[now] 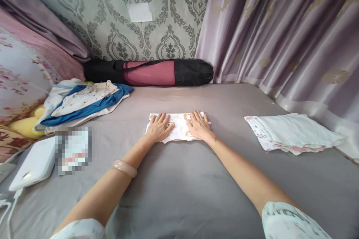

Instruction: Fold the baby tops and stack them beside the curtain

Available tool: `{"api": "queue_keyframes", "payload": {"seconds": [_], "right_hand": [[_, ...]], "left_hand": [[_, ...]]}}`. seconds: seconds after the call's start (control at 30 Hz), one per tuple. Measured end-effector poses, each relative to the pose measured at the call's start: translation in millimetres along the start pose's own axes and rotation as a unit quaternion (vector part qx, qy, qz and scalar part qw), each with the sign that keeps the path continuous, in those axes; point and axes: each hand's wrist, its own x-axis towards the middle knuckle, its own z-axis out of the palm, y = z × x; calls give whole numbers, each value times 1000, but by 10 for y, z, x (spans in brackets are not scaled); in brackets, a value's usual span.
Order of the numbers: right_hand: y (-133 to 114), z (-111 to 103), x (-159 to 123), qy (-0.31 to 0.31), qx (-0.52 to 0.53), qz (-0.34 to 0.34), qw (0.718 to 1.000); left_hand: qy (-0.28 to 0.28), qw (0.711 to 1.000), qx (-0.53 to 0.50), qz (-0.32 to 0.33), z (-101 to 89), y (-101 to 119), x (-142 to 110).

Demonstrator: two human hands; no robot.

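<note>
A white cloth with a coloured print [179,129] lies folded into a flat rectangle on the grey bed sheet [179,190]. My left hand [160,127] rests flat on its left end, fingers apart. On the right end my right hand [199,124] presses down in the same way, palm down with the fingers spread. Parts of the cloth under both hands are hidden. What kind of cloth it is, I cannot tell.
To the right lies a stack of folded white cloths [294,130]. Loose blue and white clothes [89,101] are piled at the left, behind a white device with a cable [35,162] and a blurred item [74,151]. A black and pink rolled bag [148,73] lines the wall.
</note>
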Motion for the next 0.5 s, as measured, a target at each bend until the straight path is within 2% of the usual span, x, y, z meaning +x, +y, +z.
{"api": "queue_keyframes", "payload": {"seconds": [0.1, 0.17, 0.33, 0.43, 0.5], "right_hand": [[44, -63, -19, -12, 11, 2, 1000], [108, -95, -52, -5, 13, 7, 1000], [272, -72, -114, -17, 13, 17, 1000], [266, -82, -123, -12, -6, 14, 1000], [188, -117, -155, 2, -21, 6, 1000]], "left_hand": [[-20, 1000, -2, -1, -84, -53, -26], [-14, 1000, 3, -21, -115, -124, -72], [-19, 998, -27, -49, -33, -307, -177], [-16, 998, -25, -48, -9, -307, -199], [-1, 999, -7, -40, -49, -232, -218]]}}
